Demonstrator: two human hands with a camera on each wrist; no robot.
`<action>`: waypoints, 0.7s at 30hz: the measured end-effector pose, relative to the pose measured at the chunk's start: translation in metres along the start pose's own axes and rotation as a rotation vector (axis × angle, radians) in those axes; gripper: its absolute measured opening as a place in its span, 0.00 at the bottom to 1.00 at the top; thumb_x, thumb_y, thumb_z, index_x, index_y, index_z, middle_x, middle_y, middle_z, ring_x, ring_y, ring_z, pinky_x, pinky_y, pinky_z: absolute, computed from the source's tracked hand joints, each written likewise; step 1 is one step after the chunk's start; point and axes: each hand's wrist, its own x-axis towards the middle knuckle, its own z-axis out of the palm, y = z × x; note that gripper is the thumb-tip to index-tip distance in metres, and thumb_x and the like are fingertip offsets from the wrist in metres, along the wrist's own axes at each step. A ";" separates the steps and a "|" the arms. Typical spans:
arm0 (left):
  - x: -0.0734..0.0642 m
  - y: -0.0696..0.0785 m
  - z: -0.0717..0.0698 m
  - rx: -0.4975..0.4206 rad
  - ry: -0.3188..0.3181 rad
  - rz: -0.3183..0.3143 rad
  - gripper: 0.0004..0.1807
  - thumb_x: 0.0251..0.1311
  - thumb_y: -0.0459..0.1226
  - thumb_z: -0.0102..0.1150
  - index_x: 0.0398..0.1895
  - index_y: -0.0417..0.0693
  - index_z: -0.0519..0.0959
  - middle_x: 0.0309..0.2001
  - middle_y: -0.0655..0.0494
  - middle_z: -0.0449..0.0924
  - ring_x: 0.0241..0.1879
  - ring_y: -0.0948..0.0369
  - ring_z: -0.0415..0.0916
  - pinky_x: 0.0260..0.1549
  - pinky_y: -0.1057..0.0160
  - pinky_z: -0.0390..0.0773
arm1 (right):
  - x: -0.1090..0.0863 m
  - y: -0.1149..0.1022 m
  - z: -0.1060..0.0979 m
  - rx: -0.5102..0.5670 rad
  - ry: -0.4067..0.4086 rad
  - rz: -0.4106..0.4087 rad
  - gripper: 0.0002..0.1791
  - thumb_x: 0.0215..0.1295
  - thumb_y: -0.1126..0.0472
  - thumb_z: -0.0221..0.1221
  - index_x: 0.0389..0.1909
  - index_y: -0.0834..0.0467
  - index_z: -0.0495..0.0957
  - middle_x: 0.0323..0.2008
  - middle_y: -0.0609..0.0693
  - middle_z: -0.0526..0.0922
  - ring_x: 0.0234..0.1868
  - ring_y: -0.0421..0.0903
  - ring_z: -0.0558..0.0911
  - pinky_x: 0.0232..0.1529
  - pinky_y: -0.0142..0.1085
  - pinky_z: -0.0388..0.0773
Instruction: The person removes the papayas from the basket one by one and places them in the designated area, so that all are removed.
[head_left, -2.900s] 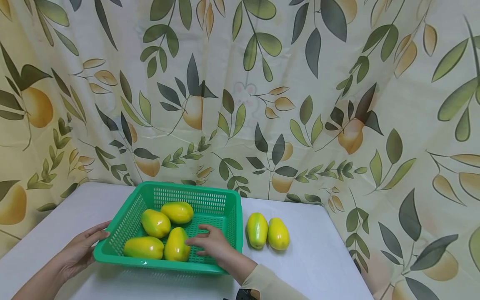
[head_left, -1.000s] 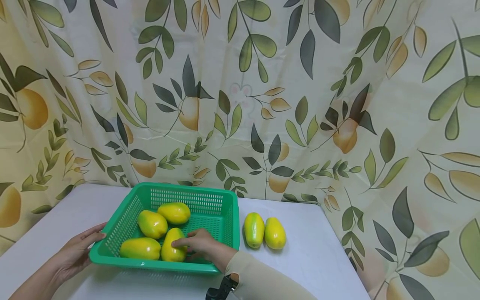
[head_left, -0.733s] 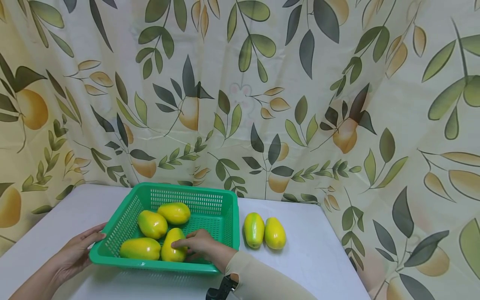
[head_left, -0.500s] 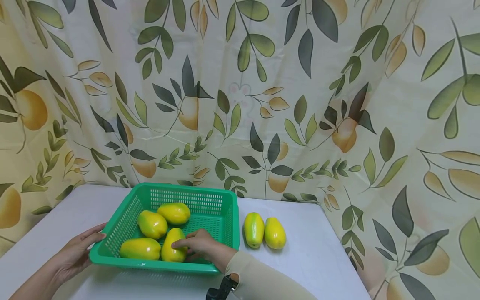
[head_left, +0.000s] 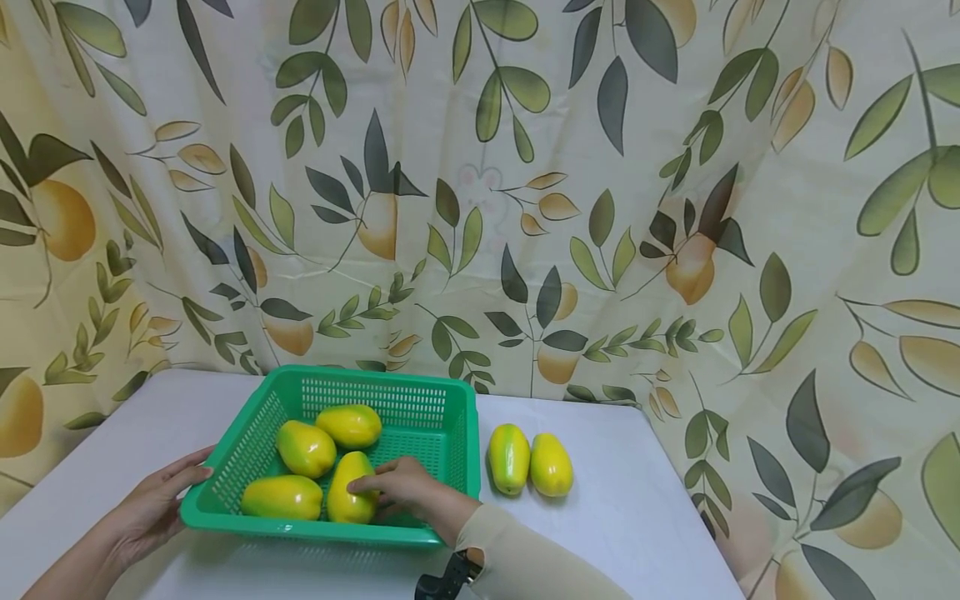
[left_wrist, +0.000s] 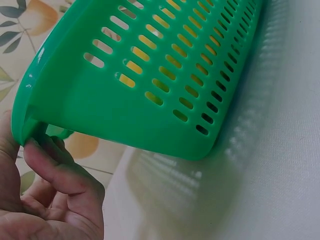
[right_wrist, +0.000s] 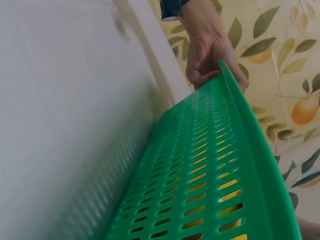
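Leaf-and-fruit printed curtain behind; white table [head_left: 637, 517] in front, carrying one green perforated plastic basket [head_left: 465, 433].

Contents of basket: four yellow-green papaya-shaped fruits. Item in hand is the near-right fruit [head_left: 347, 500], lying on the basket floor, touching its neighbour [head_left: 281, 497]. Two further fruits [head_left: 508, 458] [head_left: 551, 465] lie side by side on the table just right of the basket.

Right hand [head_left: 401, 490]: inside the basket, fingertips curled over the fruit's side, gripping it lightly. Left hand [head_left: 153, 504]: fingers straight, resting against the basket's left rim; the left wrist view shows fingertips [left_wrist: 47, 150] tucked under the rim's lip.

Handling note: glossy, smooth skin, likely slippery; shape is rounded and tapering, so probably best taken across the thick middle with thumb opposite fingers. Uniform sheen suggests a light, stiff imitation fruit, though this cannot be confirmed. Basket appears light and may slide unless steadied.
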 end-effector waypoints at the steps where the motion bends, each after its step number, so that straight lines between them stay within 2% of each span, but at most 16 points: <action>1: 0.000 0.000 0.000 0.000 0.009 -0.001 0.13 0.63 0.38 0.49 0.34 0.72 0.79 0.37 0.56 0.78 0.36 0.58 0.78 0.40 0.59 0.78 | 0.000 0.000 0.000 0.005 -0.003 -0.005 0.32 0.46 0.58 0.68 0.49 0.72 0.70 0.37 0.56 0.76 0.34 0.50 0.78 0.30 0.43 0.81; 6: 0.001 0.000 0.001 0.007 0.045 -0.009 0.12 0.62 0.38 0.51 0.33 0.72 0.78 0.36 0.56 0.78 0.36 0.58 0.78 0.40 0.59 0.78 | 0.000 -0.001 -0.002 0.005 -0.004 -0.025 0.30 0.47 0.58 0.67 0.49 0.70 0.72 0.39 0.54 0.76 0.34 0.49 0.78 0.31 0.43 0.81; 14: 0.001 0.000 -0.001 -0.022 0.017 -0.025 0.13 0.62 0.38 0.50 0.33 0.71 0.79 0.37 0.56 0.78 0.37 0.58 0.78 0.41 0.59 0.77 | -0.005 -0.004 -0.004 0.028 0.001 -0.037 0.31 0.47 0.57 0.67 0.50 0.70 0.71 0.37 0.54 0.75 0.33 0.48 0.76 0.33 0.43 0.80; 21: 0.001 0.000 0.001 -0.040 0.023 -0.024 0.13 0.62 0.38 0.51 0.33 0.71 0.79 0.37 0.56 0.78 0.37 0.58 0.78 0.41 0.59 0.77 | -0.007 -0.004 -0.009 0.068 -0.011 -0.046 0.32 0.46 0.58 0.67 0.51 0.70 0.70 0.37 0.54 0.74 0.34 0.49 0.76 0.35 0.45 0.80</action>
